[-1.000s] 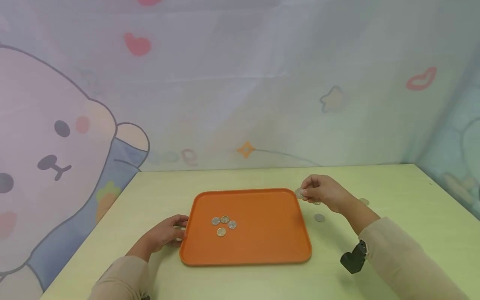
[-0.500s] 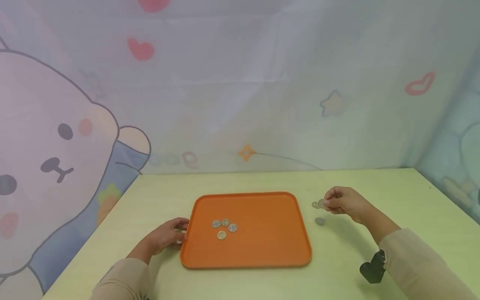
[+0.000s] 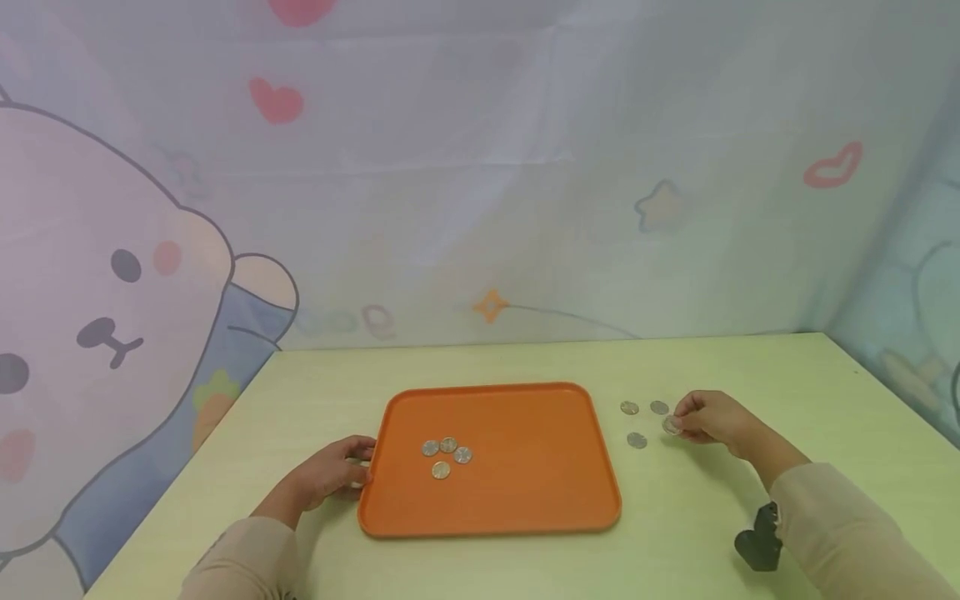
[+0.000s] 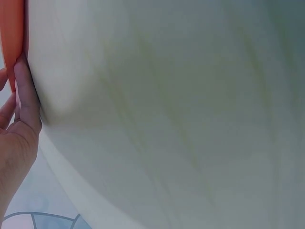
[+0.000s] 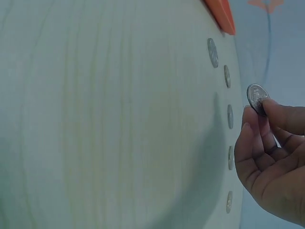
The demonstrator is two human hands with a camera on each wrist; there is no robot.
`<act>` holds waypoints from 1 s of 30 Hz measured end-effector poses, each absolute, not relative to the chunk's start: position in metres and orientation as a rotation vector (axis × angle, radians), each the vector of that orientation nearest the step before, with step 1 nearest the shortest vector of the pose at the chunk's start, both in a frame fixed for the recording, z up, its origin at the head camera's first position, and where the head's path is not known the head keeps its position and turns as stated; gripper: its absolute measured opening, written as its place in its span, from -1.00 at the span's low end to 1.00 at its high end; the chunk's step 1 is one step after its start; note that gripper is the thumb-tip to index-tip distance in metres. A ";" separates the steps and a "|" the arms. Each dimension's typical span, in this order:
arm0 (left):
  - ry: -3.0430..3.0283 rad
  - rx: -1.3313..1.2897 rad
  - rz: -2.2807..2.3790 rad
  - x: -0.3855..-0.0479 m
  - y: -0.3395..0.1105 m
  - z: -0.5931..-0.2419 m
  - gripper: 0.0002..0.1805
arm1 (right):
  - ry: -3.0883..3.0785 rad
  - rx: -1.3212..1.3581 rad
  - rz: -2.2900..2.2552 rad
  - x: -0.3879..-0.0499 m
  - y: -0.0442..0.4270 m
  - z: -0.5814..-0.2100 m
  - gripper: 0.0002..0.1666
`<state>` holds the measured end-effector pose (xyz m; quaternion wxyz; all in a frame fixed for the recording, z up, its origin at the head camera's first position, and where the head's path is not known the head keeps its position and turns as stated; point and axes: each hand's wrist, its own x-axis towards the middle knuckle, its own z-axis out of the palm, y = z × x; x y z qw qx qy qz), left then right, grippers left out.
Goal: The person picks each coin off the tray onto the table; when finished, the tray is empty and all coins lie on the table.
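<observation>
My right hand (image 3: 708, 417) is over the table, right of the orange tray (image 3: 540, 467). Thumb and fingertips pinch a silvery coin (image 5: 258, 98), tilted up on edge and held above the tabletop in the right wrist view. Several coins lie flat around this hand, among them one coin (image 3: 629, 407) farther left and another coin (image 3: 637, 440) nearer me; the hand hides some from the head view. My left hand (image 3: 330, 473) lies at the tray's left side, fingers and thumb extended, touching its rim. Several coins (image 3: 441, 470) sit together on the tray's left half.
The pale yellow-green table (image 3: 495, 575) reaches back to a printed cloth backdrop (image 3: 450, 167). On the right forearm a black device (image 3: 761, 537) hangs below the sleeve.
From the tray's far right corner, my right hand has moved right and nearer me, still pinching a coin. A coin just left of its fingers now shows. The left hand and tray stay put.
</observation>
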<state>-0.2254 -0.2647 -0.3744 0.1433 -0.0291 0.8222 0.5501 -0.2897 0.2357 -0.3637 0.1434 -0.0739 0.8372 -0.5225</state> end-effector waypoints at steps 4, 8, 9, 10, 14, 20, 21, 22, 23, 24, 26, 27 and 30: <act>2.372 -0.078 1.577 -0.224 -0.265 -0.374 -0.41 | 2.449 -0.164 -1.448 -0.291 0.239 -0.370 -0.84; 2.378 -0.075 1.573 -0.224 -0.265 -0.374 -0.43 | 2.504 -0.185 -1.373 -0.293 0.240 -0.374 -0.88; 2.380 -0.079 1.573 -0.224 -0.265 -0.374 -0.44 | 2.520 -0.191 -1.354 -0.294 0.240 -0.374 -0.88; 2.381 -0.083 1.573 -0.224 -0.265 -0.373 -0.45 | 2.533 -0.202 -1.335 -0.294 0.240 -0.375 -0.88; 2.374 -0.098 1.575 -0.225 -0.264 -0.373 -0.45 | 2.567 -0.219 -1.293 -0.297 0.239 -0.380 -0.89; 2.377 -0.100 1.566 -0.224 -0.265 -0.374 -0.44 | 2.626 -0.245 -1.238 -0.296 0.234 -0.381 -0.87; 2.378 -0.100 1.564 -0.224 -0.265 -0.374 -0.44 | 2.641 -0.263 -1.221 -0.295 0.233 -0.381 -0.87; 2.378 -0.101 1.563 -0.224 -0.265 -0.374 -0.44 | 2.654 -0.276 -1.209 -0.294 0.232 -0.380 -0.86; 2.377 -0.100 1.563 -0.224 -0.264 -0.374 -0.44 | 2.664 -0.291 -1.200 -0.293 0.232 -0.379 -0.86; 2.376 -0.101 1.562 -0.224 -0.264 -0.374 -0.45 | 2.669 -0.306 -1.197 -0.292 0.231 -0.378 -0.85; 2.372 -0.098 1.559 -0.224 -0.264 -0.374 -0.44 | 2.685 -0.325 -1.178 -0.291 0.231 -0.378 -0.85; 2.371 -0.096 1.557 -0.224 -0.264 -0.374 -0.44 | 2.697 -0.332 -1.162 -0.291 0.231 -0.377 -0.85; 2.368 -0.091 1.550 -0.224 -0.264 -0.373 -0.44 | 2.717 -0.330 -1.128 -0.291 0.231 -0.377 -0.85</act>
